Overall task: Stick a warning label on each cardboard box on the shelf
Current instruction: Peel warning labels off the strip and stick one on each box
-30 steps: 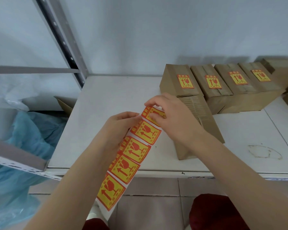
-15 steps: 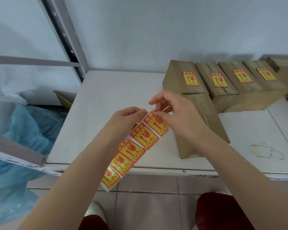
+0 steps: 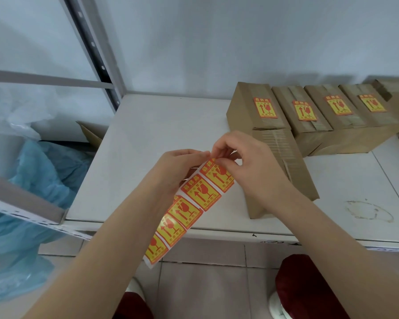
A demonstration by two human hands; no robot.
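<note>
My left hand (image 3: 180, 169) holds the top of a strip of yellow and red warning labels (image 3: 189, 203) that hangs down past the shelf edge. My right hand (image 3: 242, 164) pinches the top label (image 3: 219, 178) at its upper corner. Right behind my right hand lies a plain cardboard box (image 3: 288, 171) with no label showing, partly hidden by the hand. Behind it, a row of several cardboard boxes (image 3: 256, 109) each carries a label on its top face.
The white shelf board (image 3: 161, 139) has bare room at left; a stain (image 3: 369, 210) marks it at right. A grey upright post (image 3: 95, 49) stands at back left. Blue plastic sheeting (image 3: 32, 192) and an open carton flap (image 3: 90, 134) lie left, below.
The camera view dipped a little, so the boxes sit lower in view. My right hand's fingers shifted to the top label's upper corner and closed on it. The strip swung slightly.
</note>
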